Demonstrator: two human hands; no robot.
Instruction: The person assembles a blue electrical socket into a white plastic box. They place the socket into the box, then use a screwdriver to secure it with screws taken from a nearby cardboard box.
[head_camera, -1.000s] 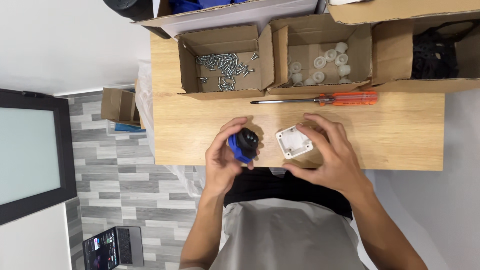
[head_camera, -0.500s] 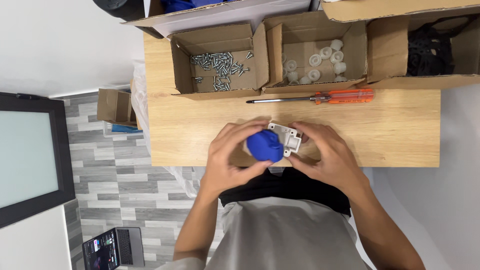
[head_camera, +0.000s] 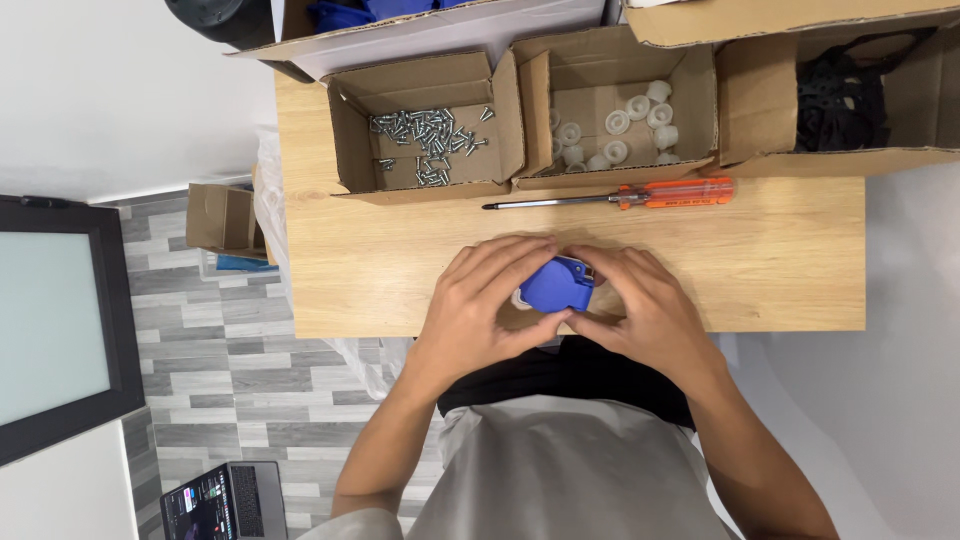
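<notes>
Here, a small blue plastic piece (head_camera: 556, 285) is held between two hands, just over the near edge of a light wooden table (head_camera: 780, 260). The left hand (head_camera: 478, 310) is curled around the left side of the blue piece, and its fingers (head_camera: 500, 262) are bent over the top. The right hand (head_camera: 640, 310) is wrapped around the right side, with the thumb (head_camera: 592, 322) pressed under the piece. So both hands are closed on the same blue piece. A little bit of white (head_camera: 521, 298) can be seen at the left of the blue piece (what it is cannot be told), and a small pale edge is seen at its top right corner.

Behind the hands, an orange-handled screwdriver (head_camera: 610, 197) is laid flat on the table, with its metal tip pointed left. It is kept well apart from the hands.

Three open cardboard boxes are lined up at the far side of the table. Many small silver screws (head_camera: 428, 135) are piled in the left box (head_camera: 345, 150). Round white caps (head_camera: 615, 130) are kept in the middle box (head_camera: 533, 110). Black parts (head_camera: 838, 100) are packed in the right box (head_camera: 935, 110).

On the grey floor to the left, a small brown box (head_camera: 215, 215) and an open laptop (head_camera: 225, 500) are seen.
</notes>
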